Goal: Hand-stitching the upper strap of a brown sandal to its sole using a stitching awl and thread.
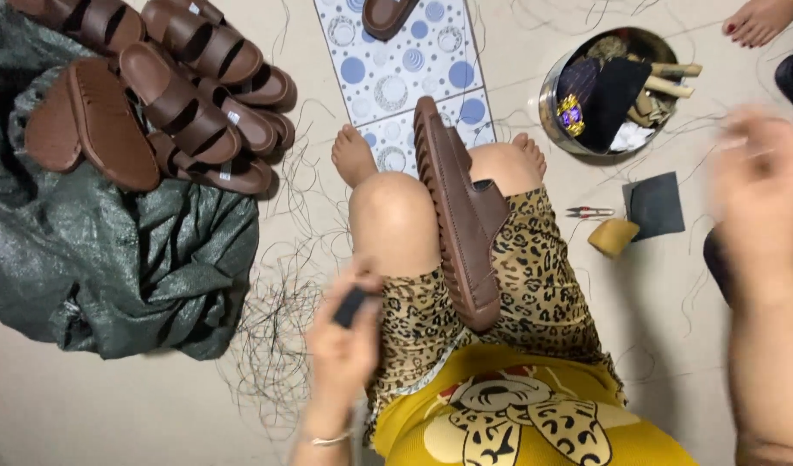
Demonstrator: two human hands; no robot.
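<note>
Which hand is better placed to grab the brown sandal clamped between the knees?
Probably left. The left hand sits low beside the brown sandal, though its fingers already pinch a small dark piece. The right hand is raised far out to the side and motion-blurred, well away from the sandal.

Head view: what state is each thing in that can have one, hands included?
Left hand: closed on a small dark object.
Right hand: raised, blurred; grip unreadable.
Brown sandal: on edge, clamped between the knees.
Pile of brown sandals: heaped on the green sack, some sole up.
Metal bowl: full of dark cloth and sticks.
Small snips: lying on the floor, seemingly closed.
</note>
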